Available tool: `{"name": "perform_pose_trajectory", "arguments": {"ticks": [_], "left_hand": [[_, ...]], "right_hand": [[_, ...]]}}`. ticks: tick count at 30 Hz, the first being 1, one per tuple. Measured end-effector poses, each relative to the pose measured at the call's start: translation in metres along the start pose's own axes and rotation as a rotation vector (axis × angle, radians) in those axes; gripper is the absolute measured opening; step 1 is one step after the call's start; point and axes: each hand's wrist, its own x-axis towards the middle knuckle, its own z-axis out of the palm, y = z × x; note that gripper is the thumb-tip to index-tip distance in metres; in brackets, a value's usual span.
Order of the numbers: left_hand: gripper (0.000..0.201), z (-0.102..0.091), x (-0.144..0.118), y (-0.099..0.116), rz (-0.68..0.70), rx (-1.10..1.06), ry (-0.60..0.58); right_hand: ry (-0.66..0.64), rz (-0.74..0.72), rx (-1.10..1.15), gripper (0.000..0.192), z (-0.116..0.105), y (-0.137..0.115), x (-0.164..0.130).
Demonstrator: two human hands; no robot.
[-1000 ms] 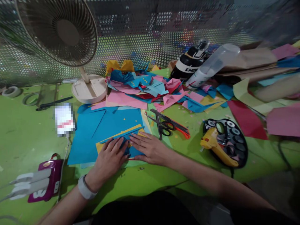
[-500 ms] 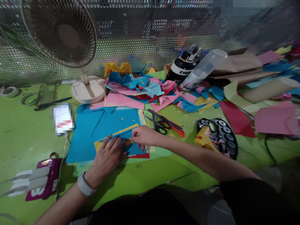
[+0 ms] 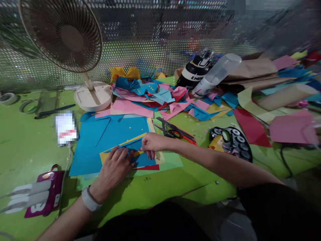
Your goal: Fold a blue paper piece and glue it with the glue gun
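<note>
Blue paper (image 3: 140, 152), folded and small, lies on a yellow sheet (image 3: 106, 155) near the front edge of the green table (image 3: 25, 150), right in front of the person. Left hand (image 3: 112, 169) lies flat on it, fingers spread, pressing the fold down; a pale wristband (image 3: 86, 199) circles that wrist. Right hand (image 3: 151, 143) comes in from the right with its fingertips pressed together, pinching the upper edge of the blue paper. Under both sits a big blue sheet (image 3: 110, 130), with a red strip (image 3: 147, 167) showing at the bottom edge. Off to the near left, a purple power strip (image 3: 47, 194) carries white plugs. Just beyond the right hand lie scissors (image 3: 175, 132) with black and orange handles. Further right, a round black tray (image 3: 232, 142) holds a yellow glue gun (image 3: 216, 143), only partly visible. Behind the blue sheet, a heap of paper scraps (image 3: 155, 97) in pink, blue and yellow spreads out. At the back, a fan (image 3: 62, 36) stands on its round base against the perforated metal wall (image 3: 150, 50), with a black bottle (image 3: 195, 72) lying to the right.
</note>
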Motion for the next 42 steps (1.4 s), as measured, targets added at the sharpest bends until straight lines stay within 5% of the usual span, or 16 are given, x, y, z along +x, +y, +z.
{"name": "perform_pose_trajectory", "arguments": {"ticks": [11, 17, 19, 21, 24, 27, 42], "left_hand": [[0.042, -0.001, -0.001, -0.004, -0.012, -0.018, -0.091], [0.041, -0.02, 0.0, -0.008, -0.028, -0.133, -0.159], [0.033, -0.028, 0.006, -0.009, -0.12, -0.233, -0.177], [0.031, -0.032, 0.017, -0.011, -0.379, -0.314, -0.195], [0.043, -0.025, 0.035, -0.014, -0.581, -0.628, -0.474], [0.047, -0.015, 0.048, -0.018, -0.735, -0.932, -0.629], [0.051, -0.01, 0.04, -0.028, -0.792, -1.132, -0.63]], "right_hand": [[-0.011, -0.026, 0.007, 0.038, -0.005, 0.001, 0.006], [-0.016, -0.005, 0.007, 0.036, -0.001, -0.002, 0.009], [-0.014, -0.006, -0.012, 0.036, -0.001, -0.002, 0.007], [-0.015, -0.017, -0.038, 0.036, 0.0, -0.002, 0.006], [-0.018, -0.024, -0.067, 0.035, 0.001, -0.003, 0.005], [-0.015, -0.015, -0.065, 0.035, 0.002, -0.004, 0.005], [-0.024, -0.027, -0.103, 0.046, -0.003, -0.001, -0.001]]}}
